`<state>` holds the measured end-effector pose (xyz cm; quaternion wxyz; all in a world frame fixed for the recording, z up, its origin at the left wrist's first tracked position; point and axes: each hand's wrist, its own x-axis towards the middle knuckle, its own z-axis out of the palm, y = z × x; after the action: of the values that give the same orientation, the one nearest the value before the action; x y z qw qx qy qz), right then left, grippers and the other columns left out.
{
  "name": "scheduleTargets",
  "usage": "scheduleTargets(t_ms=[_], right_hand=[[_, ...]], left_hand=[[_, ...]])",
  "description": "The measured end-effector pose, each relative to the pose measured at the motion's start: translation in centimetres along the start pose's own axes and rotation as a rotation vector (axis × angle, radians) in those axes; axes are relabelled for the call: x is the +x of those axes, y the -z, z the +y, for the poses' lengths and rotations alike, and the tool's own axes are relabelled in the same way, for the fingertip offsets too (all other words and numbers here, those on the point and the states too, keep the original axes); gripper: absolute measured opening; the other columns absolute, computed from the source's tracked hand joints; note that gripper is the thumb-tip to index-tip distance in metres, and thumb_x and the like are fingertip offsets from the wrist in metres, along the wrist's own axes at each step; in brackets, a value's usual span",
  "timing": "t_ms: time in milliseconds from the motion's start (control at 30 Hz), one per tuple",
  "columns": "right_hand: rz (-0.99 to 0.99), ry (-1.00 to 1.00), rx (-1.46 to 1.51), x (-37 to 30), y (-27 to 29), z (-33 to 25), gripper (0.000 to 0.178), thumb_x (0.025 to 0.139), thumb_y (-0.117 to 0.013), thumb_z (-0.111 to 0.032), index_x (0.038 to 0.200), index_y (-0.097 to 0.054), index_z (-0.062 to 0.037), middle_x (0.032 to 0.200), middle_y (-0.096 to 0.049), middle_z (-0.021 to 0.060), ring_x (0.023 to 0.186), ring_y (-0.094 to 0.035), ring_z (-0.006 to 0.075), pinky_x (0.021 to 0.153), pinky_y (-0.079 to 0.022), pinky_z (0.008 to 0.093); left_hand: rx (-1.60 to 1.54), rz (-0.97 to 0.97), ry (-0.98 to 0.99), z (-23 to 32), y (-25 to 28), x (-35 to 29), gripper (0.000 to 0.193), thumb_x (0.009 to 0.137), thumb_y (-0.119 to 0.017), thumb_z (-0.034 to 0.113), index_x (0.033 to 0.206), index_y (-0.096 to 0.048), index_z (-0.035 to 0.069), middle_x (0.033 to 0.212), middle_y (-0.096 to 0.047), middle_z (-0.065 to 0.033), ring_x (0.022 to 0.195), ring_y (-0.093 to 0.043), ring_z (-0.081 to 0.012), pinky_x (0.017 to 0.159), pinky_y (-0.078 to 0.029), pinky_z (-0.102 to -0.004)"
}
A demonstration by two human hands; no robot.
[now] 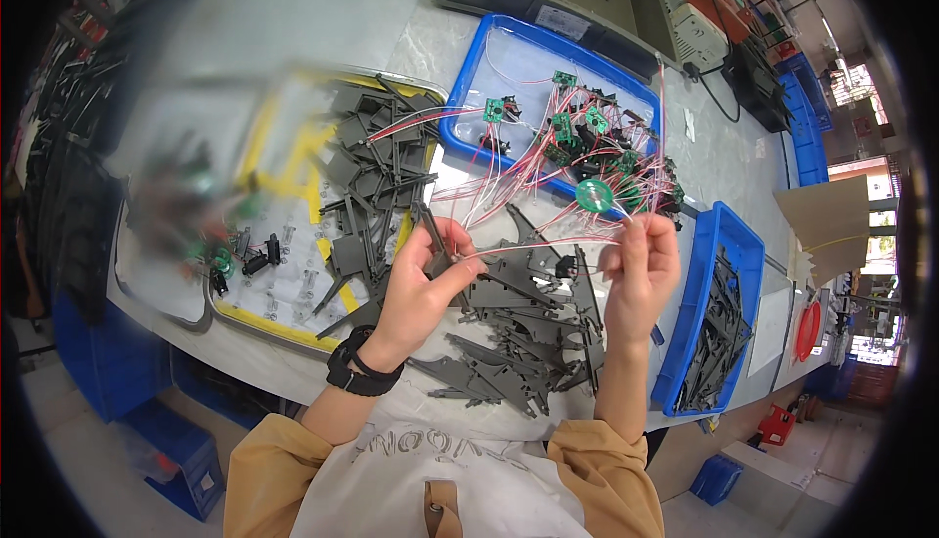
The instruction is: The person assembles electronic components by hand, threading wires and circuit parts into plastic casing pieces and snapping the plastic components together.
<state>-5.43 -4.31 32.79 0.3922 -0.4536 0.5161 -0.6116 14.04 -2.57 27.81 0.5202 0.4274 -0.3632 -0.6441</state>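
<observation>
Wires (548,243), thin, red and white: strung between left hand (416,289) and right hand (638,274), above the counter (323,10), toward its near edge. Blue tray (528,61), rimmed, round-cornered: beyond the hands, holding tangled green circuit boards (561,127). Grey parts (514,344), angular, matt: heaped along the counter's near edge. Left fingers: gripping wires and one long grey part (428,230). Right fingers: pinching wires just beside a flat green disc (594,196).

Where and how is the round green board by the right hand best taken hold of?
Probably by its rim, thumb and finger on opposite edges, coming from the near right. The round green board is a flat disc with its broad face showing, so the rim suits a pinch. The right hand is on that side; many loose wires lie to the left.
</observation>
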Motion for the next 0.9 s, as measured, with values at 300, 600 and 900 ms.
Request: scheduleTargets(t_ms=[300, 600, 900], right_hand=[[-0.013, 0.043, -0.004, -2.9, 2.5, -1.5, 0.01, 0.087, -0.05, -0.01, 0.087, -0.046, -0.0015, 0.06, -0.048, 0.0018, 0.046, -0.044, 0.0058, 0.042, -0.035, 0.0175], [-0.085, -0.028, 0.008, -5.8, 3.7, -2.2, 0.009, 0.087, -0.049, -0.008, 0.088, -0.044, 0.0002, 0.056, -0.047, 0.0021, 0.043, -0.042, 0.006, 0.041, -0.033, 0.0167], [-0.064, -0.098, -0.067, -7.9, 3.3, -1.4, 0.007, 0.086, -0.05, -0.005, 0.089, -0.046, 0.0001, 0.06, -0.051, 0.0029, 0.046, -0.046, 0.006, 0.042, -0.035, 0.0166]], left_hand=[[-0.213, -0.148, 0.093, 1.7, 0.6, -0.9, 0.013, 0.085, -0.044, 0.008, 0.096, -0.046, 0.003, 0.095, -0.057, -0.0124, 0.07, -0.054, -0.0109, 0.061, -0.042, -0.0221], [-0.23, -0.133, 0.142, 1.9, 0.8, -1.1, 0.025, 0.084, -0.048, 0.007, 0.108, -0.046, 0.001, 0.095, -0.06, -0.0146, 0.066, -0.053, -0.009, 0.059, -0.04, -0.0197], [0.041, -0.012, 0.041, 1.1, 0.5, -1.5, 0.03, 0.082, -0.054, 0.003, 0.11, -0.044, 0.0, 0.085, -0.06, -0.0065, 0.078, -0.055, -0.0092, 0.07, -0.041, -0.0201]])
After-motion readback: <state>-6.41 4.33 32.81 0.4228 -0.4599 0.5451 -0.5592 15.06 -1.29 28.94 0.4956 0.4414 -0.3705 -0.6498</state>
